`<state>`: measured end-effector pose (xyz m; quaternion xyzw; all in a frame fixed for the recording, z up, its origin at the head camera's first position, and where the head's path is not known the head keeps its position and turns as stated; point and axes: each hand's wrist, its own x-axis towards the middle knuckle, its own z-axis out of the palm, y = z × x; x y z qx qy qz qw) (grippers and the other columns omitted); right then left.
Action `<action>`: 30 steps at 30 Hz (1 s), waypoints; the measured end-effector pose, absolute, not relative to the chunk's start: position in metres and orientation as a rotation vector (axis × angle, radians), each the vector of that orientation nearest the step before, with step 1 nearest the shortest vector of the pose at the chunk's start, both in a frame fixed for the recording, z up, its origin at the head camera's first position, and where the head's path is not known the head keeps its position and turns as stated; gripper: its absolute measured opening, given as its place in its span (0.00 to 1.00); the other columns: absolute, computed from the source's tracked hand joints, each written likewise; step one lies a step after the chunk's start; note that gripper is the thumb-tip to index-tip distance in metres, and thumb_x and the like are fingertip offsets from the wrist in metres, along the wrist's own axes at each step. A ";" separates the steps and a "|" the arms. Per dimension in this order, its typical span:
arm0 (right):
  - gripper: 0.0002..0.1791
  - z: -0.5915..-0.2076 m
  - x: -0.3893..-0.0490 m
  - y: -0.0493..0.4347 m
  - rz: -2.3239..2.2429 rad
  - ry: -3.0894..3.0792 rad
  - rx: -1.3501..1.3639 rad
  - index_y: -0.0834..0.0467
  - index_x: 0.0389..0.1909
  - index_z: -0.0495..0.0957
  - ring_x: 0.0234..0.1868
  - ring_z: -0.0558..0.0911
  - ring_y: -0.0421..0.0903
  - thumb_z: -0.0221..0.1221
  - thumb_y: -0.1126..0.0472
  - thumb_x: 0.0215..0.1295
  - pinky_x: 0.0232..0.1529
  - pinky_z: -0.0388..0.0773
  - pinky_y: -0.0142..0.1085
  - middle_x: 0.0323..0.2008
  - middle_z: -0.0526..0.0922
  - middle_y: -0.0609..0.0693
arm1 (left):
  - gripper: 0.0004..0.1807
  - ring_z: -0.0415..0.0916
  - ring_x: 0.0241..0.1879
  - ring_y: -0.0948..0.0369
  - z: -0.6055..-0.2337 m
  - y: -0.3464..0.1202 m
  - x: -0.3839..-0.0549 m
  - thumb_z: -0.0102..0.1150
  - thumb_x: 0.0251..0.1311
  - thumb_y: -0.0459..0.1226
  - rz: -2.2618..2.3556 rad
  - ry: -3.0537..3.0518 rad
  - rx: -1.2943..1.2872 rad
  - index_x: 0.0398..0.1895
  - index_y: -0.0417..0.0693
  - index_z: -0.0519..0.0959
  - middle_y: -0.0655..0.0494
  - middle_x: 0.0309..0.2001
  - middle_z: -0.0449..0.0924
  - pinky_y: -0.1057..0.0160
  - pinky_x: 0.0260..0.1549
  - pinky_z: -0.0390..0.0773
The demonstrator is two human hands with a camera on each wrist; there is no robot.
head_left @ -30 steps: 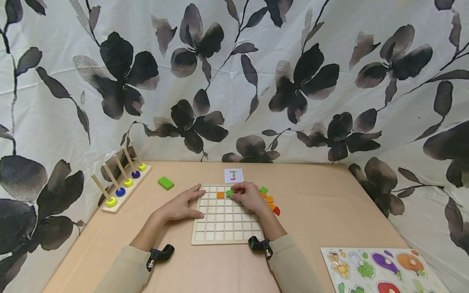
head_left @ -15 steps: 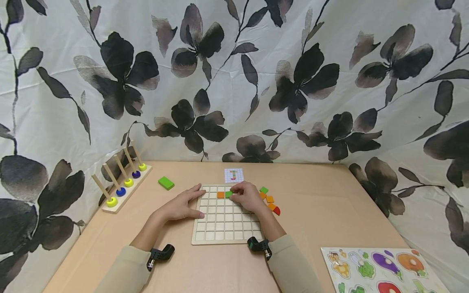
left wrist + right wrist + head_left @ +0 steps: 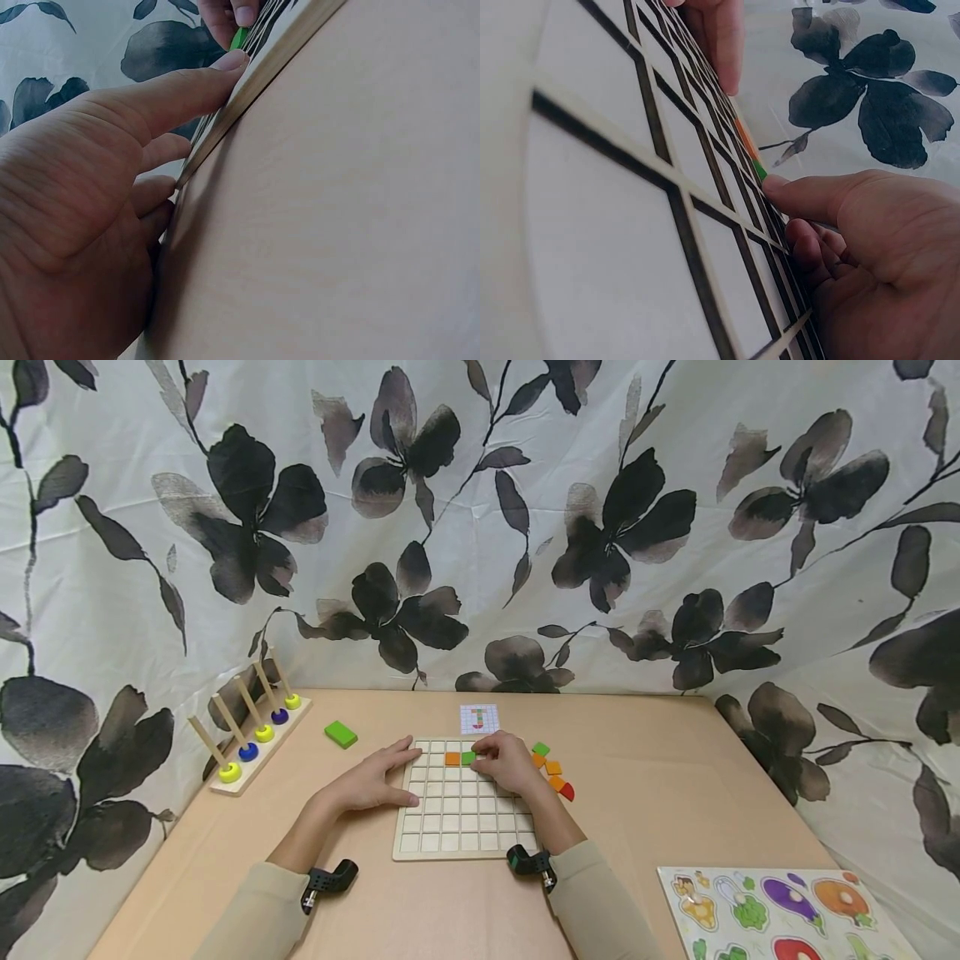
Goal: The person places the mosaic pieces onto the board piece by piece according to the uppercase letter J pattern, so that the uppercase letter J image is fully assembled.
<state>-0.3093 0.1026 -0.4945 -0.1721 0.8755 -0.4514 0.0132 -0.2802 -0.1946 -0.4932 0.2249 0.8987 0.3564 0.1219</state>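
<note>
A pale wooden grid board (image 3: 459, 842) lies on the table in the head view. An orange square tile (image 3: 452, 759) sits in its second row from the top, with a green square tile (image 3: 468, 758) right beside it. My right hand (image 3: 506, 762) pinches the green tile at its right side; in the right wrist view the thumb (image 3: 802, 196) touches it and the other fingers curl below. My left hand (image 3: 371, 781) rests at the board's left edge. The left wrist view shows its thumb (image 3: 191, 90) across the rim, other fingers extended along the side.
Loose orange tiles (image 3: 553, 767), a green tile (image 3: 541, 749) and a red piece (image 3: 567, 792) lie right of the board. A pattern card (image 3: 479, 719) is behind it. A green block (image 3: 341, 734), peg stand (image 3: 258, 760) and vegetable puzzle (image 3: 731, 914) lie farther out.
The green tile has shifted slightly left and settled straight beside the orange tile, the right fingers still on it. My left hand has stayed in place.
</note>
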 end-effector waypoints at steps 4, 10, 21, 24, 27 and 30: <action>0.13 -0.495 -0.309 0.103 -1.410 2.716 -0.523 0.61 0.49 0.88 0.37 0.75 0.45 0.72 0.65 0.63 0.38 0.73 0.31 0.41 0.83 0.52 | 0.53 0.40 0.84 0.40 -0.494 -0.195 -0.280 0.75 0.55 0.56 1.040 2.622 0.656 0.81 0.49 0.63 0.45 0.85 0.43 0.34 0.79 0.47; 0.15 -0.494 -0.310 0.105 -1.459 2.688 -0.544 0.62 0.50 0.87 0.38 0.75 0.46 0.72 0.65 0.63 0.38 0.73 0.33 0.39 0.83 0.52 | 0.52 0.40 0.84 0.39 -0.494 -0.195 -0.281 0.75 0.55 0.55 1.035 2.624 0.659 0.80 0.49 0.63 0.44 0.85 0.44 0.34 0.79 0.47; 0.19 -0.471 -0.308 0.111 -1.592 2.599 -0.662 0.67 0.56 0.84 0.37 0.78 0.44 0.69 0.65 0.66 0.34 0.76 0.28 0.48 0.85 0.62 | 0.52 0.40 0.84 0.40 -0.492 -0.194 -0.281 0.75 0.55 0.55 1.032 2.618 0.661 0.80 0.49 0.63 0.44 0.85 0.43 0.34 0.79 0.46; 0.18 -0.463 -0.306 0.112 -1.577 2.620 -0.685 0.65 0.56 0.84 0.37 0.79 0.44 0.70 0.65 0.66 0.35 0.76 0.28 0.48 0.86 0.63 | 0.52 0.40 0.84 0.40 -0.492 -0.194 -0.281 0.76 0.55 0.55 1.032 2.622 0.659 0.80 0.48 0.63 0.44 0.85 0.43 0.34 0.79 0.46; 0.17 -0.456 -0.303 0.114 -1.566 2.637 -0.685 0.62 0.55 0.85 0.37 0.79 0.45 0.70 0.65 0.66 0.34 0.76 0.29 0.48 0.85 0.64 | 0.52 0.39 0.84 0.40 -0.493 -0.195 -0.281 0.76 0.55 0.55 1.033 2.623 0.654 0.80 0.49 0.63 0.44 0.85 0.43 0.34 0.79 0.46; 0.16 -0.451 -0.300 0.117 -1.545 2.671 -0.671 0.58 0.55 0.86 0.38 0.79 0.46 0.70 0.64 0.66 0.35 0.77 0.31 0.48 0.86 0.61 | 0.53 0.39 0.84 0.40 -0.493 -0.195 -0.281 0.76 0.55 0.55 1.037 2.621 0.652 0.81 0.49 0.63 0.44 0.85 0.43 0.34 0.79 0.46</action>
